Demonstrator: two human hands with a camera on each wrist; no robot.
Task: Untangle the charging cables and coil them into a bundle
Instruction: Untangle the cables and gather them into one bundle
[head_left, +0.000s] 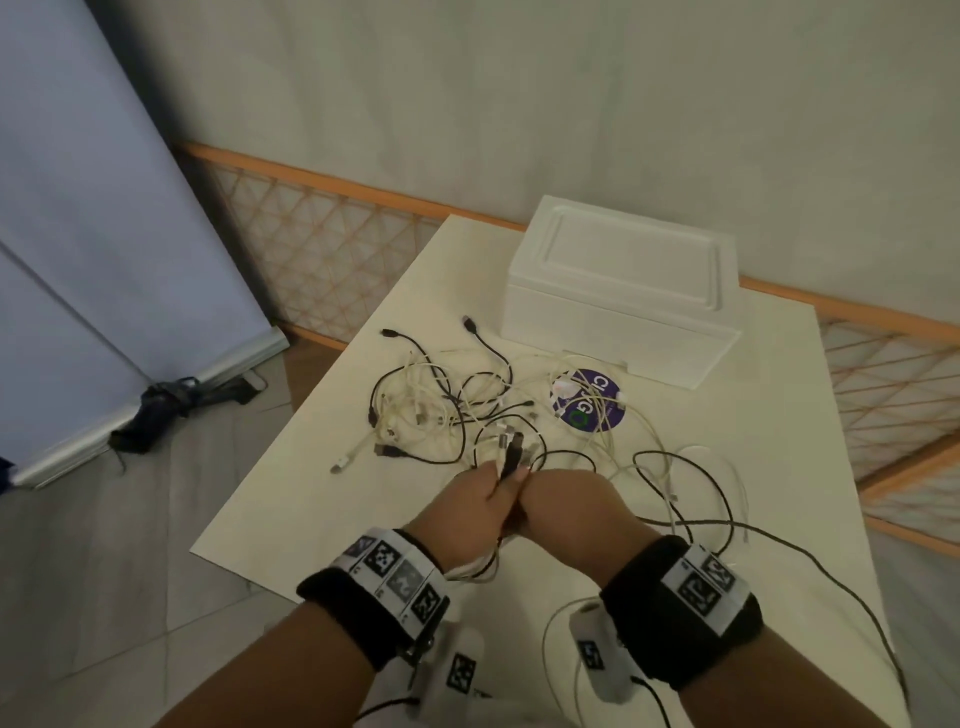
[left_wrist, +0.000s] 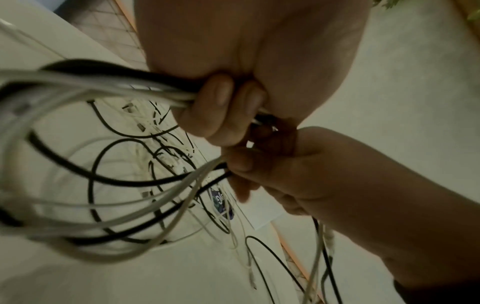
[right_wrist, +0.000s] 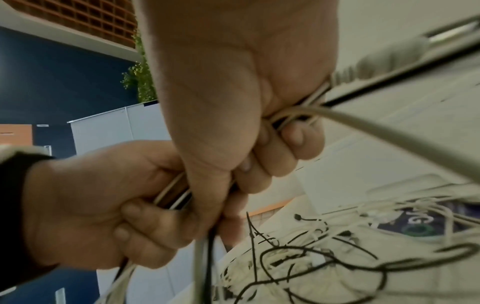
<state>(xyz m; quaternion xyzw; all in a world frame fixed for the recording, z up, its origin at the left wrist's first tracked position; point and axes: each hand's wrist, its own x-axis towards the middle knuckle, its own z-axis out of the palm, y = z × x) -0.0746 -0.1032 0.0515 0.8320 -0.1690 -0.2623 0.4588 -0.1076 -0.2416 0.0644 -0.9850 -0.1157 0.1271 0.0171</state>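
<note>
Head view: both hands meet above the near middle of the pale surface (head_left: 779, 467). The left hand (head_left: 467, 512) and the right hand (head_left: 563, 506) press side by side, each grip clamped on a gathered bunch of cables (head_left: 511, 457), whose plug ends stick up between the knuckles. Beyond them a loose tangle of black and white cables (head_left: 441, 405) is spread over the surface, some strands crossing a round purple sticker (head_left: 589, 400). A closed white box (head_left: 623, 280) stands at the far side, just behind the sticker. More strands trail off to the right and toward the near edge.

Left wrist view: the left hand (left_wrist: 233, 72) has its fingers (left_wrist: 221, 107) curled round black and white strands that loop out to the left. The right hand (left_wrist: 298, 164) grips the same strands just below it, touching it.

Right wrist view: the right hand (right_wrist: 233, 92) closes round several white strands, and the left hand (right_wrist: 103, 205) clutches white and black ones directly beneath.
</note>
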